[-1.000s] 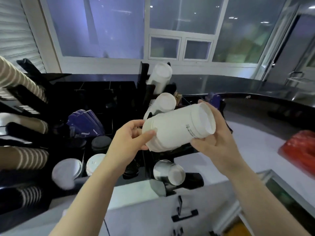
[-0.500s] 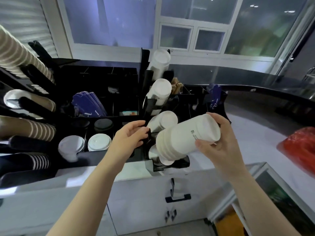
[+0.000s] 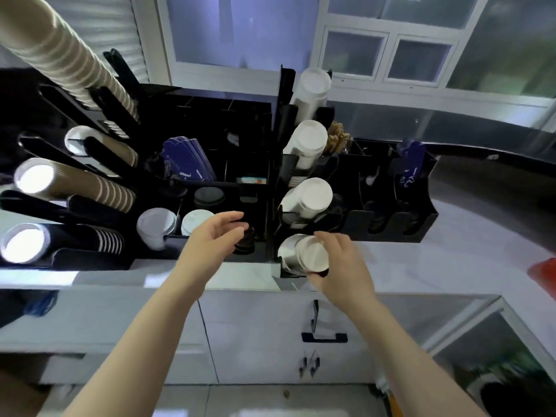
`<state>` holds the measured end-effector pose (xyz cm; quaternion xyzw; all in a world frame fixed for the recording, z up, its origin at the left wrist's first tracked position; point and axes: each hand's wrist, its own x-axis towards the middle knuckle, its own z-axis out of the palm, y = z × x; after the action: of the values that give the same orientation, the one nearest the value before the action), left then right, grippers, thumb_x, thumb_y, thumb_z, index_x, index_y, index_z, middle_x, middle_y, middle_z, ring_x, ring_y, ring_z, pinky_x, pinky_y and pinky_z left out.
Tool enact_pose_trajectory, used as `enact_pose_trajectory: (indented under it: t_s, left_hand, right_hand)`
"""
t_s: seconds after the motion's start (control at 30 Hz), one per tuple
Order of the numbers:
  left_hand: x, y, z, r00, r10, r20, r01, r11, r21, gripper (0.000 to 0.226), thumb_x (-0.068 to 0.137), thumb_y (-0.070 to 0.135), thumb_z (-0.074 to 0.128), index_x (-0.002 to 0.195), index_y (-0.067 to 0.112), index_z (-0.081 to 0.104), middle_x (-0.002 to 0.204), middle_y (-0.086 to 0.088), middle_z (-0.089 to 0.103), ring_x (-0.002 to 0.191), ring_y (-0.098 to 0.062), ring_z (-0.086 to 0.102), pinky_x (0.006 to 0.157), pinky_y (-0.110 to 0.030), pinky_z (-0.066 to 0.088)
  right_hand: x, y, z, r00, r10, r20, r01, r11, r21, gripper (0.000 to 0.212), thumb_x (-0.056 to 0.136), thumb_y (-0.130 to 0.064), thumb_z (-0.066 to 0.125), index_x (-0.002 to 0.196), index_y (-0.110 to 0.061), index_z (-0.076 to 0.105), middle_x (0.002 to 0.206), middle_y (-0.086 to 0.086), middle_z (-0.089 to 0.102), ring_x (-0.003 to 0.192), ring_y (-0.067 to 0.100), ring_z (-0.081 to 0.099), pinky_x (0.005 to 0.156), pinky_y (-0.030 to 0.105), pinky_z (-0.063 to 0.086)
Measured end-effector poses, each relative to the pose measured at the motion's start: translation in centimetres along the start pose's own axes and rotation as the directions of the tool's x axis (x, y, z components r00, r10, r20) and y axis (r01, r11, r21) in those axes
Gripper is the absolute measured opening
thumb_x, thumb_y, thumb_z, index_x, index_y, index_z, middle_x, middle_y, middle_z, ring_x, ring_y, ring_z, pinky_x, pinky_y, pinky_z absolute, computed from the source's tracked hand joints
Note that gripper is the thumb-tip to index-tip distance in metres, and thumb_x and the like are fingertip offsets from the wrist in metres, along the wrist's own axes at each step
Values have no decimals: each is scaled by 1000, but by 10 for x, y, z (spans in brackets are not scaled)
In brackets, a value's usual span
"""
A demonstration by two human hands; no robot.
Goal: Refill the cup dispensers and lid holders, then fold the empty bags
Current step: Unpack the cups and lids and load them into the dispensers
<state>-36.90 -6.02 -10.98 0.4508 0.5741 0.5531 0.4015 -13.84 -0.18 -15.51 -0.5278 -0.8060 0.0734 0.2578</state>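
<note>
A white cup stack [image 3: 304, 254], base pointing near, is gripped by the right hand [image 3: 340, 266] in the lowest dispenser slot [image 3: 288, 273] on the white bench [image 3: 451, 266]; the left hand [image 3: 215, 236] is held relaxed, holding nothing.

Café service counter: black cup dispensers [image 3: 282, 139] with paper cup stacks [image 3: 310, 142], lid holders [image 3: 192, 218].
</note>
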Motion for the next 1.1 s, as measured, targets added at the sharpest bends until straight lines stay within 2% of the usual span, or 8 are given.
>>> enact_pose_trajectory:
  t_s: [0.2, 0.33, 0.47, 0.57, 0.63, 0.87, 0.93, 1.1]
  left_hand:
    - [-5, -3, 0, 1000, -10, -12, 10, 1000, 3, 24, 93, 15, 55, 110, 32, 63, 105, 13, 70, 107, -8, 62, 89, -29, 48]
    - [-9, -2, 2, 1000, 2, -7, -2, 1000, 10, 24, 93, 15, 56, 107, 33, 63, 103, 14, 71, 106, -8, 62, 89, -29, 49]
    - [-13, 2, -6, 999, 31, -12, -30, 997, 68, 26, 93, 15, 55, 111, 33, 63, 104, 15, 70, 105, -5, 62, 91, -29, 47]
    - [-17, 7, -17, 997, 72, -34, -68, 991, 113, 27, 93, 12, 55, 108, 33, 63, 105, 14, 70, 104, -1, 61, 89, -25, 46]
    - [-21, 12, -25, 993, 105, -48, -97, 986, 138, 28, 92, 10, 55, 111, 30, 63, 106, 12, 70, 104, 1, 61, 85, -19, 45]
    - [-34, 39, -84, 962, 249, -115, -229, 960, 158, 30, 92, 3, 55, 114, 21, 63, 107, 8, 70, 101, 2, 62, 80, -8, 46]
    - [-32, 48, -109, 952, 274, -139, -254, 956, 144, 30, 92, 4, 55, 114, 22, 63, 108, 6, 70, 103, -1, 62, 85, -12, 46]
    - [-24, 61, -188, 926, 323, -194, -301, 944, 134, 29, 92, 5, 55, 113, 23, 64, 107, 5, 71, 106, -7, 63, 87, -20, 48]
  right_hand:
    - [8, -10, 2, 999, 7, -51, -20, 967, -255, 69, 70, -41, 78, 129, -26, 46, 114, 0, 55, 101, 24, 50, 81, 36, 40]
    - [7, -10, -2, 999, 42, 34, -32, 967, -251, 74, 75, -44, 73, 138, -28, 37, 126, -2, 50, 112, 23, 46, 90, 36, 39]
    - [5, -17, -12, 992, 47, 116, -43, 999, -32, 79, 79, -37, 69, 146, -27, 28, 142, -5, 39, 131, 20, 33, 105, 36, 34]
    - [9, -33, -24, 998, -56, -25, 61, 973, 224, 55, 85, -19, 60, 138, -24, 45, 134, -9, 50, 126, 14, 42, 98, 21, 31]
    - [15, -51, -31, 990, -94, -104, 121, 948, 295, 43, 86, -14, 59, 128, -22, 57, 126, -9, 57, 120, 10, 48, 94, 18, 32]
    - [40, -129, -25, 966, -237, -105, 259, 896, 360, 33, 88, -16, 60, 121, -18, 62, 121, -8, 61, 114, 3, 50, 92, 6, 32]
    - [47, -155, -16, 957, -263, -126, 291, 887, 359, 31, 88, -15, 61, 118, -18, 64, 118, -8, 63, 112, 4, 52, 95, 10, 34]
    - [74, -231, 19, 946, -290, -142, 323, 862, 392, 30, 85, -13, 63, 114, -17, 66, 114, -7, 64, 103, -4, 51, 88, -2, 30]
